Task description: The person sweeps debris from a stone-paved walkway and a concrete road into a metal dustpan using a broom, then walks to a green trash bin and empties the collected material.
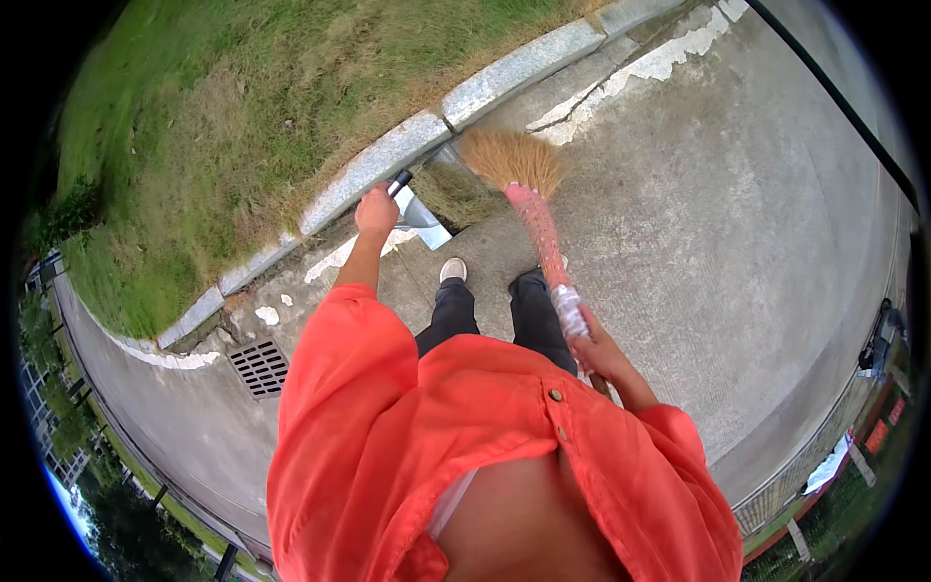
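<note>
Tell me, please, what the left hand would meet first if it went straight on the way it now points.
The left hand, its grip closed on the black dustpan handle, would probably meet the pale stone curb first; depth is unclear, so it might instead pass above it.

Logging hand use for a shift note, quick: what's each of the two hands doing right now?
Left hand: closed, holding the metal dustpan by its black handle.
Right hand: closed around the handle of the broom.
</note>
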Demonstrator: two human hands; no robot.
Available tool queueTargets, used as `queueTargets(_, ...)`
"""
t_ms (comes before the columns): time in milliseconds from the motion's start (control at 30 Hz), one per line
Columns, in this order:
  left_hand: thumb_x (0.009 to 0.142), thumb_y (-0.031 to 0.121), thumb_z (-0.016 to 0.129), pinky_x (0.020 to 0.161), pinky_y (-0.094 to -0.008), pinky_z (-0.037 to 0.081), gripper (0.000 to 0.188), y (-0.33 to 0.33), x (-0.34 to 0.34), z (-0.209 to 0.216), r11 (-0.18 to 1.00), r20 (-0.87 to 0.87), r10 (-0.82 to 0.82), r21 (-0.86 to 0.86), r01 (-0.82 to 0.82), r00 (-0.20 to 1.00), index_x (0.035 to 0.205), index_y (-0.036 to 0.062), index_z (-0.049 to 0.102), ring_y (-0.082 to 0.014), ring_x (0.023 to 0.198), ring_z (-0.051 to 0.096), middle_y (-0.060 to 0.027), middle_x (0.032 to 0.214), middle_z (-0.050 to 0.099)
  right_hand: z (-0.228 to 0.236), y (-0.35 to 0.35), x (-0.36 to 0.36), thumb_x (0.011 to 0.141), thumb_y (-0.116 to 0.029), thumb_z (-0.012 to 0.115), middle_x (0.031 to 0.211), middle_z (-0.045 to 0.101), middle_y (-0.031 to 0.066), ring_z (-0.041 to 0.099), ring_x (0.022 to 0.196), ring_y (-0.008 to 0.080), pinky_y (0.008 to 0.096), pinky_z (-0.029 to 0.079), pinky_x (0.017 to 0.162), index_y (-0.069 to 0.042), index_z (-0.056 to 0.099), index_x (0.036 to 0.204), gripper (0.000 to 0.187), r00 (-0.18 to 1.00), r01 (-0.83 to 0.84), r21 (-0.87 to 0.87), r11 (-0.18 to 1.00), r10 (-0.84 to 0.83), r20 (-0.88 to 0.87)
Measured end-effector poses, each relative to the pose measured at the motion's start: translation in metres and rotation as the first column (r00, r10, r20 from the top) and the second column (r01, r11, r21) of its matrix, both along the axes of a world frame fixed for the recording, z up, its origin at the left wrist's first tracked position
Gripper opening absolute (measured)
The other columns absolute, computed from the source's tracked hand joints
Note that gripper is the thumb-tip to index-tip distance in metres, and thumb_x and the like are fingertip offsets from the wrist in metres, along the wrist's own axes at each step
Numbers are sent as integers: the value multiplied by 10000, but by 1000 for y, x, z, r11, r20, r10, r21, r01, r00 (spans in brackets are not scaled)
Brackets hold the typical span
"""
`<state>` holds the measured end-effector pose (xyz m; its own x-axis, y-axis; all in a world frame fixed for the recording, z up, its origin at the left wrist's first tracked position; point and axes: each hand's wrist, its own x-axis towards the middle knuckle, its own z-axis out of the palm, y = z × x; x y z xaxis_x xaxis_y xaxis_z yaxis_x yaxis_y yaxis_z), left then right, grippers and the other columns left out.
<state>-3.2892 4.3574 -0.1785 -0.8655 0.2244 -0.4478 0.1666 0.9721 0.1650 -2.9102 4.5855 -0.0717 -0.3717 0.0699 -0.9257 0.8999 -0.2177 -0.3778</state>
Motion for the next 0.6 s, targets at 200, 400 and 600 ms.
queueTargets(200, 740, 116, 470, 761, -419, 459, 258, -27, -13, -7, 988, 101, -137, 80, 129, 985, 978, 110, 568, -331, 877, 575, -185, 926, 595, 101, -92, 27, 781, -89, 476, 956, 513, 81, 520, 704, 142, 260, 439, 642, -166, 227, 1346, 622, 845, 533, -38, 845, -534, -28)
queueTargets(400, 733, 86, 474, 757, -429, 456, 259, -68, -18, 16, 980, 116, -186, 92, 176, 976, 975, 100, 566, -339, 874, 573, -193, 923, 592, 75, -71, 45, 814, -182, 440, 782, 531, 98, 472, 469, 116, 237, 404, 382, -217, 161, 1351, 606, 784, 608, 110, 787, -616, 72)
queueTargets(600, 738, 96, 480, 781, -424, 448, 291, -127, -17, 3, 981, 113, -191, 60, 186, 975, 1011, 135, 573, -333, 894, 568, -176, 938, 594, -6, -95, 35, 817, -208, 429, 656, 519, 81, 429, 370, 99, 226, 369, 318, -265, 139, 1337, 598, 612, 785, 92, 613, -790, 43)
